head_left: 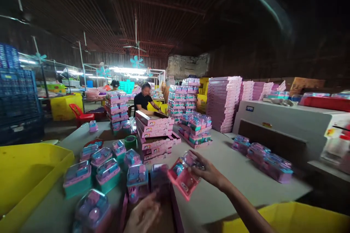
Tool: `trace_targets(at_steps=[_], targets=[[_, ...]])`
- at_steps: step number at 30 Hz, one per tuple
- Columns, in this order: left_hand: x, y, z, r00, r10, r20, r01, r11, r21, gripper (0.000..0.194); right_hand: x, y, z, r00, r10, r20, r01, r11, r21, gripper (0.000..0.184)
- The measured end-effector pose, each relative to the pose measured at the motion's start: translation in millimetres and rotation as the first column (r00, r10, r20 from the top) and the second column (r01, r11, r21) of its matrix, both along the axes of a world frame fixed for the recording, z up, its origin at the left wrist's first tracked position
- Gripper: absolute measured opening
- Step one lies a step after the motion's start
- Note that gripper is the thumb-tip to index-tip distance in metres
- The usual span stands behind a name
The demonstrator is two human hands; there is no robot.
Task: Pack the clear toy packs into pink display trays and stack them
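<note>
My right hand [207, 172] holds a pink toy pack with a clear dome [182, 177], tilted, above the grey table [235, 174]. My left hand [143, 215] is low at the frame's bottom edge, blurred, just below a purple-tinted toy pack [160, 180]; whether it grips anything is unclear. Several teal and pink domed toy packs [107, 173] stand in rows to the left of my hands. A stack of open pink display boxes [155, 136] rises behind them.
Yellow bins sit at the near left [24, 174] and near right [295, 218]. A grey machine [284, 123] stands right, with toy packs [269, 164] before it. Tall pink box stacks [222, 102] stand behind. A person in a black shirt [144, 102] sits at the far end.
</note>
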State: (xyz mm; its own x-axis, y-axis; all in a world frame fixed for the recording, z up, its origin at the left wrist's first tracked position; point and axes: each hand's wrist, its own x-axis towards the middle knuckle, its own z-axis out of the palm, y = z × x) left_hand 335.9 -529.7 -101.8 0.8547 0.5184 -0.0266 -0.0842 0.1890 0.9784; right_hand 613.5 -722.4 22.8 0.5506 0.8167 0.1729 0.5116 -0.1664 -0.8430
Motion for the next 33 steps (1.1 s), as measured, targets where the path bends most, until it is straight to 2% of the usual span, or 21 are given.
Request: trace_targets(at_steps=[2,5,8,10,18,20,23,26,28,30,33], targets=[[7,-15,8.4,0.986,0.001,0.165,0.039,0.97,-0.241,0.086,-35,9,4.7,0.993,0.116,-0.009,-0.116,0.993,0.023,0.107],[2,-35,23.1,0.976,0.052,0.211,0.029,0.93,-0.367,0.095,-75,24,3.1,0.989,0.15,-0.013,-0.149,0.988,0.038,0.1],[-12,-42,31.6,0.981,0.118,0.154,-0.05,0.921,-0.387,0.099,-91,31,-5.3,0.988,0.142,-0.064,-0.141,0.99,0.025,0.101],[-22,-42,30.8,0.982,0.127,0.138,-0.065,0.92,-0.387,0.1,-93,34,-13.4,0.982,0.159,-0.101,-0.159,0.987,0.011,0.103],[-40,-47,7.9,0.985,0.157,0.078,-0.119,0.925,-0.361,0.101,-97,47,-40.7,0.962,0.138,-0.236,-0.146,0.989,-0.018,0.1],[-40,-47,3.8,0.98,0.188,0.064,-0.151,0.916,-0.372,0.094,-99,48,-47.2,0.961,0.125,-0.248,-0.137,0.99,-0.034,0.097],[-40,-41,0.9,0.975,0.219,0.045,-0.181,0.893,-0.411,0.074,-100,46,-60.0,0.953,0.099,-0.286,-0.125,0.989,-0.076,0.09],[-40,-30,0.6,0.975,0.221,0.018,-0.191,0.879,-0.436,0.056,-95,37,-71.7,0.939,0.142,-0.313,-0.176,0.981,-0.082,0.072],[-41,-24,-0.4,0.98,0.2,-0.017,-0.188,0.889,-0.418,0.05,-90,28,-73.7,0.95,0.233,-0.21,-0.247,0.968,-0.045,0.064],[-41,-19,-3.4,0.985,0.153,-0.076,-0.171,0.9,-0.402,0.049,-85,18,-69.5,0.93,0.368,0.019,-0.368,0.93,-0.01,0.075],[-39,-14,-10.4,0.984,0.048,-0.171,-0.116,0.903,-0.414,0.051,-85,6,-59.6,0.781,0.525,0.339,-0.529,0.844,-0.087,0.085]])
